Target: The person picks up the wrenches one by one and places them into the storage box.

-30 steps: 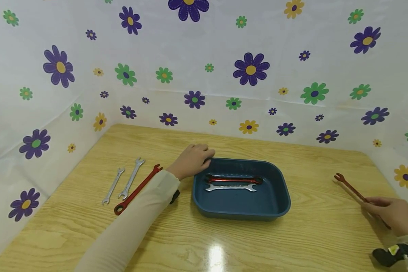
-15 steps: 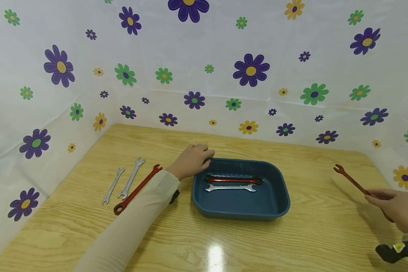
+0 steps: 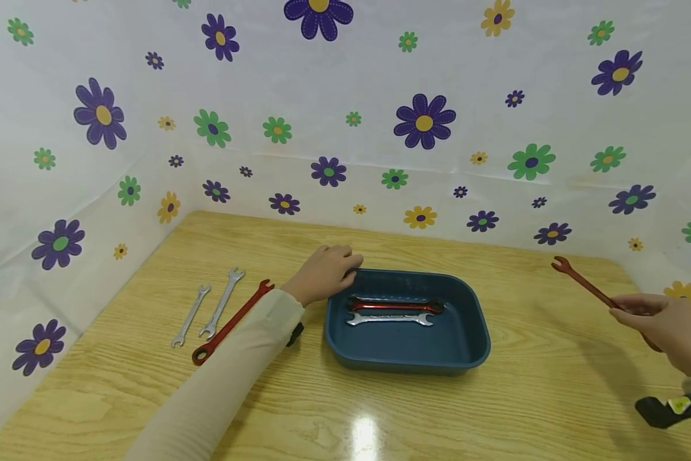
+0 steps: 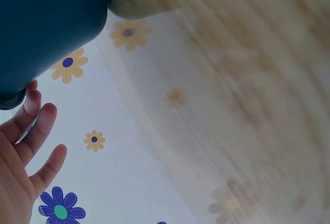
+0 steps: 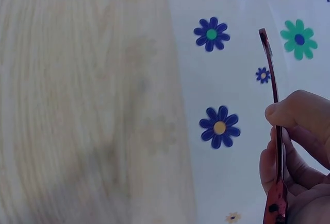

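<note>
My left hand (image 3: 325, 275) holds the back left corner of a deep blue tray (image 3: 408, 366), its fingers (image 4: 36, 131) at the outside of the rim in the left wrist view. Inside the tray lie a red wrench (image 3: 394, 306) and a silver open-end wrench (image 3: 390, 319), side by side. At the far right, my right hand (image 3: 665, 323) pinches another red wrench (image 3: 584, 283) between thumb and fingers, raised over the table. Its open end points up and left; the right wrist view shows this wrench (image 5: 273, 74) edge-on.
Left of the tray, two silver wrenches, a small one (image 3: 191, 317) and a longer one (image 3: 223, 304), lie beside a long red wrench (image 3: 235, 320), partly covered by my left sleeve. A white flowered cloth (image 3: 345, 83) hangs behind the wooden table (image 3: 466, 416) and at its sides.
My right hand has lifted the red wrench up off the table and slightly away from me, its shadow spreading below. The left hand and the tray stay put.
</note>
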Demonstrator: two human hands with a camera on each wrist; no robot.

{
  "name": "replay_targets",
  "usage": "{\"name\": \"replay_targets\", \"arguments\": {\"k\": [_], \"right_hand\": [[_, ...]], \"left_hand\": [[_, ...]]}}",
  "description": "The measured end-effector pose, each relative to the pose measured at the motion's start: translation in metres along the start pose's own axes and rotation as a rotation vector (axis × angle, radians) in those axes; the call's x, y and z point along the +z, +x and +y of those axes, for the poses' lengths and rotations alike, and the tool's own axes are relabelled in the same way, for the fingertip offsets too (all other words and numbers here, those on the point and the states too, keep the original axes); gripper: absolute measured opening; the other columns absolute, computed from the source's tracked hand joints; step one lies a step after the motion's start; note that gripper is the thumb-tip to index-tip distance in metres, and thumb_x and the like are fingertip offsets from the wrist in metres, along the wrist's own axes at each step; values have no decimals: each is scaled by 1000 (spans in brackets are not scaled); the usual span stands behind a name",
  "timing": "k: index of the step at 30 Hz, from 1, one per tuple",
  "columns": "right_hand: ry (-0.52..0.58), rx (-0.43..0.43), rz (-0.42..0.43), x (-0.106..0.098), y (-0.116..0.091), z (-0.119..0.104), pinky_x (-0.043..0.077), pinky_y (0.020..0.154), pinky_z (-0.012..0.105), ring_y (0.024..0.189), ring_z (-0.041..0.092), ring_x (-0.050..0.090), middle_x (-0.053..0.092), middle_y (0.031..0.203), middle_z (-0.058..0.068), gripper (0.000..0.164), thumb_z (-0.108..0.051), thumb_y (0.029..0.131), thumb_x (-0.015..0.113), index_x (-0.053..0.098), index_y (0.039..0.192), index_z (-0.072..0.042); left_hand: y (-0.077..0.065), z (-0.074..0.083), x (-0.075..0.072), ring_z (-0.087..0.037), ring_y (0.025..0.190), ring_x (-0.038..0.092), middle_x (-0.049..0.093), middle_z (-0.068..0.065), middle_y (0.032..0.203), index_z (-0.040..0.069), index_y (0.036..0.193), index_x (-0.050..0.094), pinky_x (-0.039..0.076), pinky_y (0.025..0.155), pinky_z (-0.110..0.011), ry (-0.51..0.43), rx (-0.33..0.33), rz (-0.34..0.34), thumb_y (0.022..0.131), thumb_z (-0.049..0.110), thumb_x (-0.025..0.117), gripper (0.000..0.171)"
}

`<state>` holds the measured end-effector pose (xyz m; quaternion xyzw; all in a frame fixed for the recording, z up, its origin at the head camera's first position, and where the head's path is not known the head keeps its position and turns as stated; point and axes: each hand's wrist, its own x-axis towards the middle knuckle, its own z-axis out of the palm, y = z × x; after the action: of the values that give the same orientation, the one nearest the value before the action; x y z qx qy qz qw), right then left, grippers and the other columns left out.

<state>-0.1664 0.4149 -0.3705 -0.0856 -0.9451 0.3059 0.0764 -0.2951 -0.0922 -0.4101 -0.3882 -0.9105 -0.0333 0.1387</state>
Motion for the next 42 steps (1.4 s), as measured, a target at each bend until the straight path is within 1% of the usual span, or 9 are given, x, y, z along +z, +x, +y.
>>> {"name": "replay_targets", "arguments": {"k": [3, 5, 8, 10, 12, 18, 28, 34, 42], "right_hand": [[27, -26, -33, -5, -3, -18, 30, 38, 32, 37, 11, 29, 57, 60, -26, 32, -24, 89, 63, 52, 77, -51], [23, -38, -46, -7, -4, -26, 31, 38, 32, 37, 12, 30, 58, 60, -24, 28, -25, 89, 63, 53, 79, -49], [12, -48, -62, -8, -4, -36, 31, 39, 32, 39, 14, 32, 59, 62, -22, 7, -26, 90, 62, 67, 92, -30], [3, -52, -67, -7, -4, -43, 31, 39, 32, 41, 14, 32, 59, 63, -23, 18, -26, 90, 62, 69, 101, -13], [7, -57, -79, -7, -3, -50, 31, 40, 32, 42, 14, 33, 58, 65, -26, 26, -26, 90, 62, 68, 105, -6], [18, -73, -122, -3, -4, -73, 34, 43, 31, 53, 10, 44, 59, 70, -27, 38, -26, 88, 65, 63, 110, 5], [43, -117, -160, 3, -5, -96, 36, 45, 28, 60, 5, 51, 60, 72, -21, 33, -19, 87, 67, 62, 109, 5], [133, -164, -202, 4, -8, -109, 34, 39, 29, 54, 6, 48, 63, 72, -19, 12, -16, 85, 68, 67, 97, -13], [44, -228, -240, 14, -11, -138, 35, 40, 27, 55, 5, 49, 65, 75, -16, 24, -19, 85, 69, 66, 103, -4]], "left_hand": [[0, 0, -1, -15, 70, 50, 53, -2, 82, 16, 95, 56, 46, 73, -38, 1, 2, 1, 94, 21, 53, 6], [-1, 1, -2, -16, 70, 50, 53, -2, 81, 16, 95, 56, 46, 73, -38, -2, 3, 4, 94, 21, 53, 6], [-1, 1, -3, -15, 70, 49, 53, -2, 81, 16, 95, 56, 45, 73, -37, -2, 3, 0, 94, 21, 53, 6], [-1, 1, -3, -15, 70, 50, 53, -2, 81, 16, 95, 56, 45, 73, -38, -4, 2, -1, 94, 21, 53, 6], [-1, 1, -3, -15, 70, 50, 53, -2, 81, 16, 95, 56, 45, 73, -37, -3, 0, -4, 94, 21, 53, 6], [-2, 1, -2, -15, 70, 50, 53, -2, 81, 16, 95, 56, 44, 71, -36, -4, 1, -4, 94, 22, 53, 6], [-2, -1, 1, -15, 74, 52, 55, -2, 84, 17, 97, 57, 46, 75, -38, -12, 0, -4, 94, 22, 53, 7], [-3, 0, 0, -15, 73, 51, 54, -2, 84, 17, 96, 56, 44, 73, -37, -16, 1, -2, 94, 22, 53, 7], [-3, 1, -3, -15, 73, 51, 54, -2, 84, 17, 97, 56, 45, 74, -37, -13, -4, -12, 94, 22, 53, 7]]}}
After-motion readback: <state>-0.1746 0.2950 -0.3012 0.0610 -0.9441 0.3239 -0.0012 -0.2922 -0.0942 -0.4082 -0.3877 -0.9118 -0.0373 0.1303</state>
